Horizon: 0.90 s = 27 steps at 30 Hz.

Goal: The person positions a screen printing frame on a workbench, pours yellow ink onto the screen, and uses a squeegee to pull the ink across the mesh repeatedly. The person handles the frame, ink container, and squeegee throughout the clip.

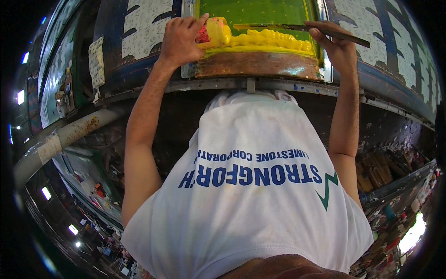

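My left hand (179, 43) is closed around a small tub (214, 31), yellow inside and smeared red and yellow outside. The tub lies tipped on its side, its mouth facing right toward a thick ridge of yellow ink (272, 41). My right hand (340, 53) grips a spatula (267, 26) by its dark handle; the long, ink-smeared blade points left, just above the ridge. That ink runs along a wooden squeegee (255, 65) on the near side of a green mesh screen (260, 9) in a frame. Some fingers of both hands are hidden.
Printed white sheets with dark shapes (146, 28) lie left and right of the frame on a dark blue table. A metal rail (181, 85) edges the table in front of me. A rusty pipe (69, 132) stands at left; a cluttered bin (385, 172) is lower right.
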{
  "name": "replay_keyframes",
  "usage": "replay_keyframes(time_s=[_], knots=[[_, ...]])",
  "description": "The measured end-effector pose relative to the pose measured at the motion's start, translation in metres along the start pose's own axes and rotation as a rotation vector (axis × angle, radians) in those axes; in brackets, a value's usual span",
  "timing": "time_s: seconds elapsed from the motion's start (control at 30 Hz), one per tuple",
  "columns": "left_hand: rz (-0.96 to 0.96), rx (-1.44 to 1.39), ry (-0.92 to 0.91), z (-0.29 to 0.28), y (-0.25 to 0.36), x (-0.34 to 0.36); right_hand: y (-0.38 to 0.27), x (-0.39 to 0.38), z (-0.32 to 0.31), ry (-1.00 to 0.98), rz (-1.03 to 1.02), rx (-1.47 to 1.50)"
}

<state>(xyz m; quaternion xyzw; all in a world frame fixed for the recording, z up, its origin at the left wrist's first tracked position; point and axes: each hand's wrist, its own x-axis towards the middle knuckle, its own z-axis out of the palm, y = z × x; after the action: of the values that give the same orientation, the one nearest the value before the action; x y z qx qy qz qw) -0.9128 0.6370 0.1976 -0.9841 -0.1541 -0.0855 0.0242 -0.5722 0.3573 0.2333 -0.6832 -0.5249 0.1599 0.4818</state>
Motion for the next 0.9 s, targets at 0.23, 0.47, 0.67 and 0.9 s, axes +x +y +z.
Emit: replay_keyframes(time_s=[0.23, 0.47, 0.67, 0.9], knots=[[0.038, -0.02, 0.066, 0.004, 0.023, 0.023, -0.001, -0.004, -0.01, 0.012, 0.028, -0.034], [0.034, -0.041, 0.134, 0.013, 0.027, 0.027, -0.002, -0.008, -0.014, 0.006, 0.018, -0.074], [-0.101, -0.061, 0.101, 0.017, 0.01, -0.005, -0.003, -0.004, -0.009, 0.002, -0.001, -0.019], [-0.177, 0.052, 0.081, 0.01, -0.015, -0.043, -0.018, 0.015, 0.01, -0.032, -0.055, -0.027]])
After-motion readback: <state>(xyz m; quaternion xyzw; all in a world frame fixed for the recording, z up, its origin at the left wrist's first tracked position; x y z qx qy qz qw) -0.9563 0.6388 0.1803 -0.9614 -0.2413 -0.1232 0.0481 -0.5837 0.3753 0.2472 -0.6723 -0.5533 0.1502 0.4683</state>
